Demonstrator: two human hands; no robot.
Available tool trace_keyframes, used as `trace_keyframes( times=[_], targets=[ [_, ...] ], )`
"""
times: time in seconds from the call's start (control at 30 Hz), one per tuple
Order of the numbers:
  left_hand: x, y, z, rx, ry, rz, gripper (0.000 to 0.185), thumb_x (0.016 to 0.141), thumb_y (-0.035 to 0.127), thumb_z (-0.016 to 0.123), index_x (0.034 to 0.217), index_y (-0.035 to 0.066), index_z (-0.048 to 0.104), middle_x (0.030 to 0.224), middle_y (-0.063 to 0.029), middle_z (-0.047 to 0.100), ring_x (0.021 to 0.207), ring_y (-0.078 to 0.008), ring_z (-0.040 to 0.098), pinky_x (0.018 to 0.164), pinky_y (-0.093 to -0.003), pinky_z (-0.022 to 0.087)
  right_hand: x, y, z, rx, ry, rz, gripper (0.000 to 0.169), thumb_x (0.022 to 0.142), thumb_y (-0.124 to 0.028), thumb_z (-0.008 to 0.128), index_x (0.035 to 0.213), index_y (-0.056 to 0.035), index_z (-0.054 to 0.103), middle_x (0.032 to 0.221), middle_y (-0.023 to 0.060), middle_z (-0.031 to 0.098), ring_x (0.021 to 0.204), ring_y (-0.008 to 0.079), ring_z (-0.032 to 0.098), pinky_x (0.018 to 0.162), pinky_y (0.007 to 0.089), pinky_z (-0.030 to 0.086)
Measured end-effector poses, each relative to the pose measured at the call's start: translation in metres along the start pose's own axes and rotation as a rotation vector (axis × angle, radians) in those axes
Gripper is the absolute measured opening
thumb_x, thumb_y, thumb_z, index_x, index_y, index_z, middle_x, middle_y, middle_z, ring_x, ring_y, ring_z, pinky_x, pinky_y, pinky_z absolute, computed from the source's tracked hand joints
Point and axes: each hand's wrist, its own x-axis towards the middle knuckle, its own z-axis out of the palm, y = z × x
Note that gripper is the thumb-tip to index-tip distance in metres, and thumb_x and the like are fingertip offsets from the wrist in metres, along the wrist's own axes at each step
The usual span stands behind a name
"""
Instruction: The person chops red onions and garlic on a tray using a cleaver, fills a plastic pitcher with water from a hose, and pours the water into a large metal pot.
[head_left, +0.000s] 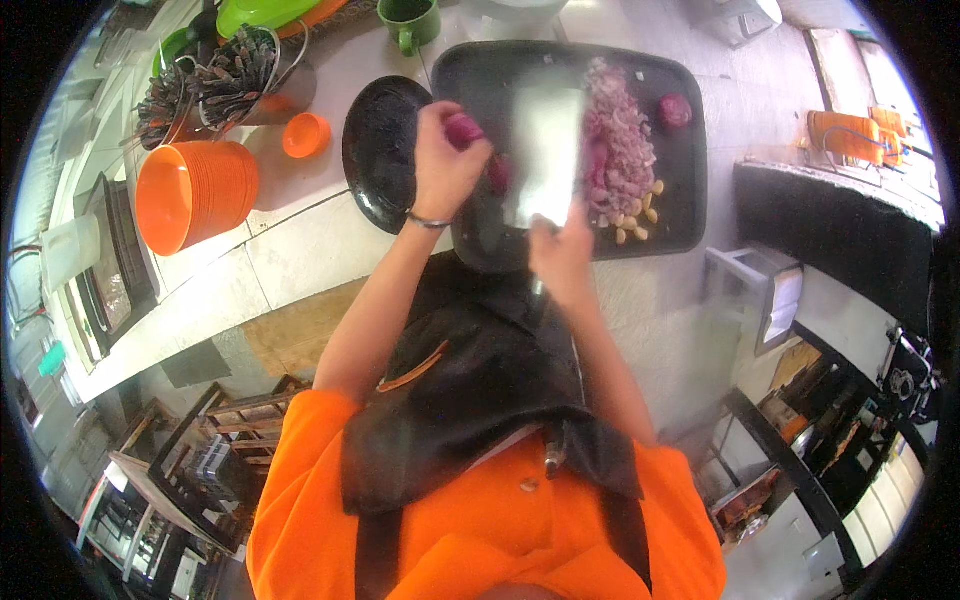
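Observation:
My left hand (450, 161) pinches a piece of red onion (463, 130) above the left part of a dark tray (480, 240). In my right hand (561, 251) is the handle of a broad cleaver (546, 157), its blade blurred and held over the middle of the tray. Right of the blade lies a heap of chopped red onion (619, 135). Several peeled garlic cloves (637, 217) sit at its near end, and a larger red onion (675, 111) rests by the tray's right side. Another onion piece (499, 174) shows between my left hand and the blade.
A black oval plate (382, 150) adjoins the tray's left side. Farther left on the tiled counter (292, 255) are stacked orange bowls (199, 195), a small orange cup (306, 136) and containers of cutlery (236, 79). A green mug (409, 22) stands behind.

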Motion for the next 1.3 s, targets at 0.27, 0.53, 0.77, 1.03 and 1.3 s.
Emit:
trace_keyframes(
  times=[0.27, 0.53, 0.77, 1.03, 1.3],
  targets=[
    [-0.031, -0.008, -0.015, 0.320, -0.317, 0.228, 0.058, 0.063, 0.000, 0.068, 0.119, 0.003, 0.057, 0.116, -0.0153, 0.059, 0.108, -0.0346, 0.055, 0.095, -0.0382, 0.045, 0.009, 0.012, 0.013, -0.323, 0.035, -0.195, 0.025, 0.085, -0.004, 0.058, 0.104, -0.0017, 0.041, 0.068, 0.0313, 0.057, 0.068, 0.0525, 0.059, 0.060, 0.0592, 0.044],
    [-0.044, 0.001, -0.002, 0.564, -0.241, 0.271, 0.059, 0.077, 0.007, 0.068, 0.133, 0.001, 0.050, 0.119, -0.0228, 0.058, 0.110, -0.0387, 0.054, 0.096, -0.0412, 0.045, 0.013, -0.037, -0.020, -0.434, -0.210, -0.107, 0.020, 0.087, -0.005, 0.056, 0.100, 0.0043, 0.044, 0.069, 0.0322, 0.059, 0.071, 0.0526, 0.061, 0.064, 0.0578, 0.048],
    [-0.046, -0.002, 0.007, 0.480, -0.151, 0.051, 0.031, 0.086, 0.014, 0.069, 0.112, -0.001, 0.065, 0.106, -0.0227, 0.065, 0.098, -0.0393, 0.062, 0.087, -0.0424, 0.049, 0.005, -0.058, -0.025, -0.450, -0.339, -0.039, 0.019, 0.085, -0.002, 0.054, 0.098, 0.0056, 0.042, 0.071, 0.0339, 0.060, 0.074, 0.0516, 0.062, 0.068, 0.0586, 0.050],
    [-0.051, -0.013, 0.009, 0.290, -0.104, 0.069, 0.023, 0.084, 0.010, 0.069, 0.105, 0.000, 0.069, 0.105, -0.0191, 0.069, 0.098, -0.0365, 0.066, 0.084, -0.0387, 0.053, -0.001, -0.036, 0.000, -0.502, -0.309, -0.021, 0.027, 0.083, -0.003, 0.055, 0.103, 0.0038, 0.038, 0.070, 0.0323, 0.061, 0.075, 0.0514, 0.063, 0.068, 0.0578, 0.051],
    [-0.051, -0.016, 0.005, 0.294, -0.082, 0.069, 0.023, 0.085, 0.011, 0.070, 0.106, 0.001, 0.070, 0.104, -0.0187, 0.068, 0.093, -0.0358, 0.067, 0.081, -0.0375, 0.053, 0.043, -0.074, -0.007, -0.589, -0.421, -0.006, 0.032, 0.082, -0.004, 0.058, 0.106, 0.0056, 0.039, 0.082, 0.0344, 0.063, 0.084, 0.0502, 0.064, 0.072, 0.0567, 0.051]
  ],
)
